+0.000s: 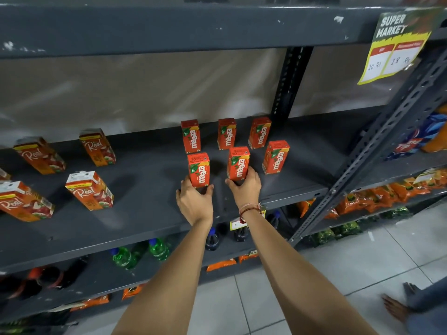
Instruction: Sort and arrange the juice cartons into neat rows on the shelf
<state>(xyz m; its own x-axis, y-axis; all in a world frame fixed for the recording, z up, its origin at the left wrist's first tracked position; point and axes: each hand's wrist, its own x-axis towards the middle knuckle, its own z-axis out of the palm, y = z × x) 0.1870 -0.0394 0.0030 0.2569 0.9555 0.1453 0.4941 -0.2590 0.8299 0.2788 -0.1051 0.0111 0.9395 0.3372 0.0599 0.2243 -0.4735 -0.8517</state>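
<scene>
Several small red Maaza cartons stand upright in two rows on the dark grey shelf [145,213]. My left hand [194,200] grips the front-left Maaza carton [198,168] at its base. My right hand [245,186] grips the front-middle Maaza carton [238,162] at its base. A third front carton [275,157] stands free to the right. Three back-row cartons [226,133] stand behind them. Larger orange Real cartons [90,191] stand spaced apart on the shelf's left half.
A perforated upright post [377,141] slants across the right side. A yellow price sign [396,44] hangs from the shelf above. Bottles [159,249] and orange snack packs [377,197] fill lower shelves. Another person's bare foot [396,308] is on the tiled floor at bottom right.
</scene>
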